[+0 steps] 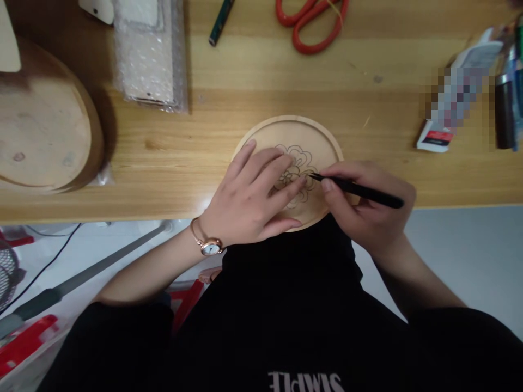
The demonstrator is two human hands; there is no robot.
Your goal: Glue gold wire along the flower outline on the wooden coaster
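Observation:
My left hand (255,193) lies spread, palm down, on a round, pale wooden plate (288,118) with a raised rim. A flower drawing (297,158) in thin dark lines shows on the plate, partly hidden under my fingers. In my right hand (368,204), thumb and fingers pinch a slim black pointed tool (370,193); I cannot tell whether it is a pen or tweezers. Its tip is at the right side of the drawing, close to my left index fingertip. The plate overhangs the table's near edge, towards my body.
Red-handled scissors (312,27) and a dark green pencil (221,23) lie at the back of the wooden table (204,163). A bubble-wrapped package (151,60) and a large round wooden piece (44,120) are left. A white box (457,92) and several pens (506,103) stand right.

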